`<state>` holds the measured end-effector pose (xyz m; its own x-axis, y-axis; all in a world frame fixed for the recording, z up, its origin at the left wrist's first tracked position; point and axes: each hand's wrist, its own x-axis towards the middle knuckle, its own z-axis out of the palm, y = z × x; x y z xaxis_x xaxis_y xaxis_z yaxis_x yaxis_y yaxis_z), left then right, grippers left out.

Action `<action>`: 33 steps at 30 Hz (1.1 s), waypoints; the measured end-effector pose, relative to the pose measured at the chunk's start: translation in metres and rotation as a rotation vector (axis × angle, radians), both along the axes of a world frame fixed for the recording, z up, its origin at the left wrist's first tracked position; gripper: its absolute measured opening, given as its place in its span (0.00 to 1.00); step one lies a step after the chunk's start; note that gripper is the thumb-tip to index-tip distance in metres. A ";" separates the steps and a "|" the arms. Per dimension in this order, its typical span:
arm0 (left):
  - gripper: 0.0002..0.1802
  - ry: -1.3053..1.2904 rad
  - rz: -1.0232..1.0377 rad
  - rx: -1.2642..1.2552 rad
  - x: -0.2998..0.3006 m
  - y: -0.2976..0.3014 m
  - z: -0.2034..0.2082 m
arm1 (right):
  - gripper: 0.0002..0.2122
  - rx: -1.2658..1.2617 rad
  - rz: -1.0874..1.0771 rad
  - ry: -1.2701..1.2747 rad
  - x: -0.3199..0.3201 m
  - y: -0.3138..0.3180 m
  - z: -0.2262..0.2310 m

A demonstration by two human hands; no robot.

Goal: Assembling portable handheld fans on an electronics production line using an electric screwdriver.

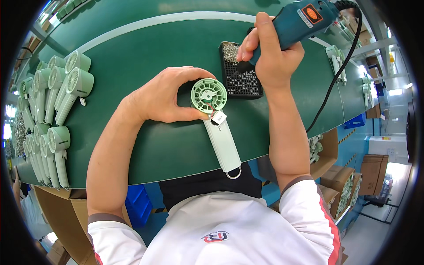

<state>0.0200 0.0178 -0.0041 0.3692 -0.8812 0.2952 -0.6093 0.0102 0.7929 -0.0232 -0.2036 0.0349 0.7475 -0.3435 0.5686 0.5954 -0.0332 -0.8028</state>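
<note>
Left hand [165, 95] curved in grip; right hand [277, 62] wrapped, farther forward.

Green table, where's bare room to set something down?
Free: between the clustered fans at left and the left hand; either side of the held fan's handle; between the right forearm and black cable. Crowded: the left end of the table, and around the black parts tray by the right hand and power tool.

Hands: two, left hand [161, 96] and right hand [277, 59]. Held fan [221, 141]: one, with one metal ring [234, 178], one white tag [219, 117]. Teal power tool [297, 25]: one; black cord [359, 31]: one. Black screw tray [245, 95]: one. Fan clusters [80, 82] at left: two; overlapped, exact count unclear.
</note>
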 end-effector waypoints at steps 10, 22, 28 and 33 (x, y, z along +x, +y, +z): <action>0.33 0.048 0.020 -0.023 -0.004 0.001 -0.001 | 0.06 -0.117 -0.021 0.007 -0.009 0.009 0.002; 0.36 0.016 -0.001 0.002 0.001 0.001 0.000 | 0.06 -0.053 -0.009 -0.054 -0.008 0.004 0.009; 0.36 0.041 -0.013 -0.011 0.001 0.001 -0.003 | 0.13 0.071 0.090 -0.102 -0.025 -0.002 0.026; 0.33 0.006 -0.009 -0.032 0.000 0.001 -0.004 | 0.18 0.140 0.327 -0.084 -0.046 0.009 0.042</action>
